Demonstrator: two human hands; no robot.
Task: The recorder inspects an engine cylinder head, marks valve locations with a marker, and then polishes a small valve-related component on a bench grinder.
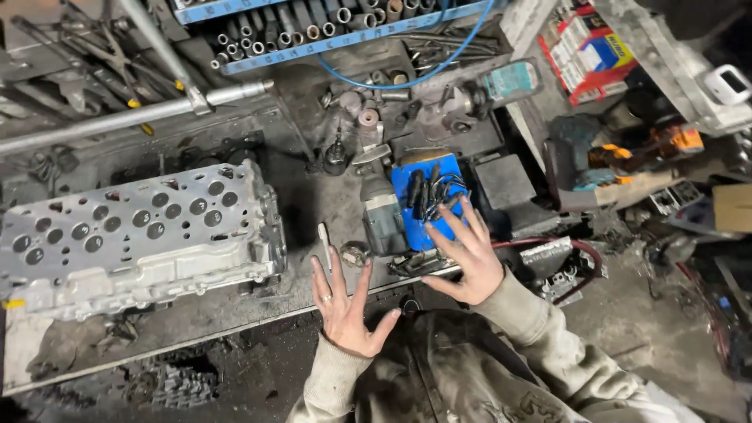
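One cylinder head (141, 235) well left of the fingers. One grey tool (384, 215) between both hands. One blue tray (427, 196) under right hand (466, 254) fingertips. Left hand (345, 305) splayed, empty; right likewise

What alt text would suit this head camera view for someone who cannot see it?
Two bare hands, left hand and right hand, hover open with fingers spread over a grimy workbench. An aluminium cylinder head lies to the left; a blue tray of small dark parts sits beyond the right hand.
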